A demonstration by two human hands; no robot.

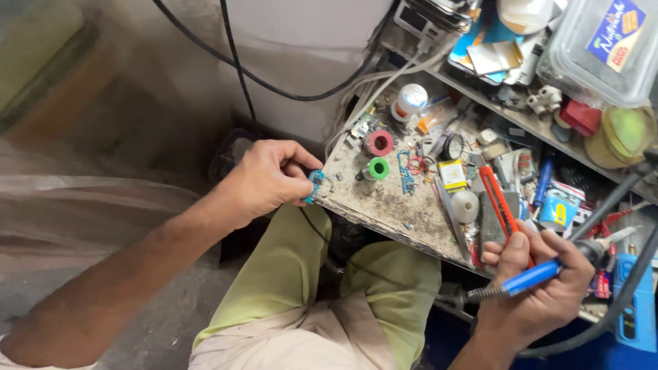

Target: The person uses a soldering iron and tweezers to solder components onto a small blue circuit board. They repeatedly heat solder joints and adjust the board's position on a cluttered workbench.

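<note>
head view: left hand (269, 177) pinches circuit board (315, 186) (blue); right hand (541, 288) grips soldering iron (531, 277).

Two tape rolls (378, 143), perhaps three.

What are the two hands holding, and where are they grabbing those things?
The left hand pinches a small blue circuit board by its left end. The right hand grips a soldering iron around its blue handle.

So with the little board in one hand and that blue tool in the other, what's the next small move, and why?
Probably swing the right hand leftward to bring the blue-handled soldering iron toward the small blue circuit board. The left hand pinches that board at the corner of the cluttered workbench, while the iron is held well away from it, at the bench's other end.
</note>
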